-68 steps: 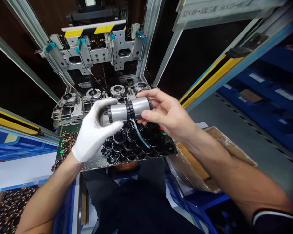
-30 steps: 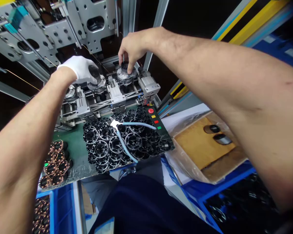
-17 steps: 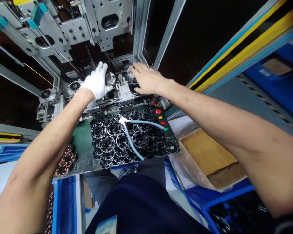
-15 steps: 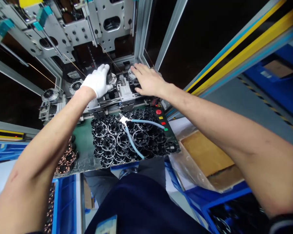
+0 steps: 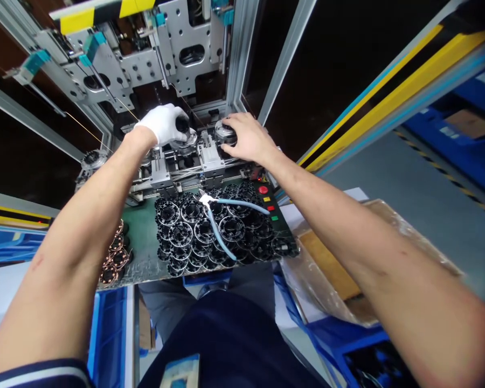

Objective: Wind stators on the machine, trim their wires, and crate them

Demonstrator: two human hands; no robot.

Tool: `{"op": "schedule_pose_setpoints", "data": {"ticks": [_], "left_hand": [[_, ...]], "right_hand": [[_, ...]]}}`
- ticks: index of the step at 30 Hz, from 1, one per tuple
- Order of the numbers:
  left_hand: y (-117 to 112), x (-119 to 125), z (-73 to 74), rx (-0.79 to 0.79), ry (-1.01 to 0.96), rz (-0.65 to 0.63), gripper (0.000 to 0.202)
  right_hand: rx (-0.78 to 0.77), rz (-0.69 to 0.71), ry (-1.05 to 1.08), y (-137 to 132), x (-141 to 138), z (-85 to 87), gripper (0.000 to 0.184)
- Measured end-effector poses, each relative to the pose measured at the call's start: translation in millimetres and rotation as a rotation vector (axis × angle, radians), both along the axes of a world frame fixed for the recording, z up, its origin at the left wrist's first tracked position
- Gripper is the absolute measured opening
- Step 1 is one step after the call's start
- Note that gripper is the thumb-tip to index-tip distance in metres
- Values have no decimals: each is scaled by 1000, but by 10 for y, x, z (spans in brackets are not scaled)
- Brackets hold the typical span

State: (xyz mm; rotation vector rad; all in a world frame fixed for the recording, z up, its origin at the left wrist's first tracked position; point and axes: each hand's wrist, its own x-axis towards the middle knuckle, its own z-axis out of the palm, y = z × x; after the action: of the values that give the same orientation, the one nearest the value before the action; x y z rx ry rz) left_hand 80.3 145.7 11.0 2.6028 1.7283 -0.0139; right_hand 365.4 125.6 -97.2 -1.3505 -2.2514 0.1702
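Observation:
My left hand (image 5: 160,124), in a white glove, grips a black stator core (image 5: 182,124) between thumb and fingers. The core is tilted, just above a round metal holder (image 5: 188,144) of the winding machine. My bare right hand (image 5: 250,139) curls its fingers over a round stator core (image 5: 225,131) at the rightmost holder, thumb on the near side; part of it is hidden by the fingers. Another round holder (image 5: 94,159) stands at the far left. Nearer my body, diagonal cutters (image 5: 206,200) with pale blue handles lie on stacked black stator cores (image 5: 180,234).
Copper-wound stators (image 5: 117,257) sit at the left of the green table (image 5: 141,245). Red, yellow and green buttons (image 5: 263,190) line its right side. Overhead hangs a metal plate (image 5: 145,70) with wire guides and thin wires. A plastic-lined carton (image 5: 327,264) stands at right.
My left hand has tilted the stator core, so its dark opening now shows. My right hand's fingers have curled from lying flat to gripping. The view has shifted slightly.

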Motion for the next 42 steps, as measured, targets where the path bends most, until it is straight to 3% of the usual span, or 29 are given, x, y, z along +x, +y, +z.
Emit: {"op": "schedule_pose_setpoints", "data": {"ticks": [7,10,13,15,17,20,24,26,28,31,36,42], "left_hand": [[37,9,88,-58,50,33,67],[-96,41,-106,-48,43,22,92],[-285,100,-451,-50,26,60,122],[-369,126,-635,-51,0,79,125],[-404,75,-680,-42,-28,69,119],[-449,-279,-448,24,-65,54,104],[-698,-1241,20,172,-82,162,77],[-907,-1741,99,186,-59,251,75],[-1106,-2126,23,169,-30,318,75],[-1237,-2448,-226,109,0,365,78],[-1190,-2629,-441,117,-2,349,76],[-1384,-2718,-624,169,-31,344,68]], "right_hand": [[0,6,24,12,14,5,77],[-2,13,-5,30,30,-1,78],[6,20,-25,40,35,-7,77],[14,19,-34,41,35,-15,77],[11,25,-56,50,39,-28,81],[-22,56,-115,89,49,-63,99],[-62,78,-181,117,44,-125,113],[-70,72,-200,88,26,-138,111],[-70,68,-216,50,0,-119,103],[-60,67,-240,64,-41,5,79],[-49,65,-271,172,-139,333,54],[-60,57,-297,-66,-232,265,53]]}}
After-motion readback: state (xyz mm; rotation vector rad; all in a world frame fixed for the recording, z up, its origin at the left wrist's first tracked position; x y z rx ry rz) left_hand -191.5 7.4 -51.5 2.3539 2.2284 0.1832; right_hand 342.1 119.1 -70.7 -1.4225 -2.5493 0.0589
